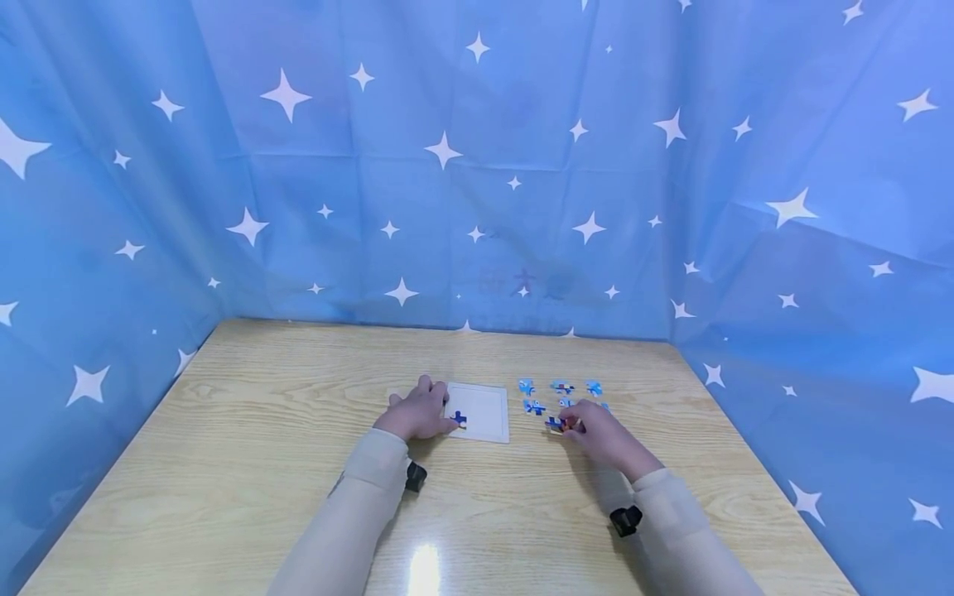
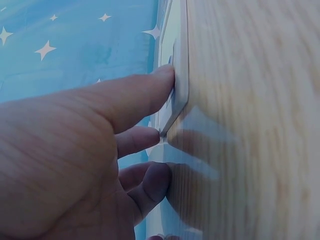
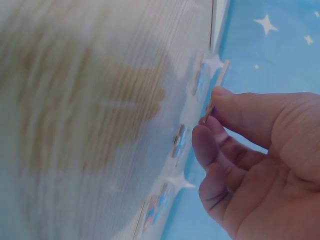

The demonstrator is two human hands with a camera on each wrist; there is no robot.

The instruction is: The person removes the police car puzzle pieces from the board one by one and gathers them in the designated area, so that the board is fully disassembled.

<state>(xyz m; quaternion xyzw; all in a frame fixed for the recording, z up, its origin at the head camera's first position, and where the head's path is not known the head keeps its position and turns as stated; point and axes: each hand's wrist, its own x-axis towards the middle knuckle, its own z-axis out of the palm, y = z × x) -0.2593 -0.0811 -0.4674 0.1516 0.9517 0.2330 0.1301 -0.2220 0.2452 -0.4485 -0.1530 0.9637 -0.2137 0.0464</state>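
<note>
A white square puzzle tray [image 1: 486, 407] lies on the table with one dark blue jigsaw piece [image 1: 460, 420] in its front left corner. My left hand [image 1: 421, 411] rests at the tray's left side. In the left wrist view its straight thumb [image 2: 162, 82] presses on the tray near the corner, and the other fingers touch the edge and the tabletop. To the right of the tray, my right hand [image 1: 602, 434] pinches a blue and orange jigsaw piece [image 1: 554, 424] between thumb and fingertips. In the right wrist view that piece [image 3: 223, 72] is tilted, seen edge-on, and raised off the table.
Several loose blue jigsaw pieces [image 1: 534, 406] lie in rows behind the right hand, one of them [image 1: 594, 387] at the back right. The wooden table [image 1: 246, 430] meets a blue star-patterned curtain [image 1: 447, 248] at the back and sides.
</note>
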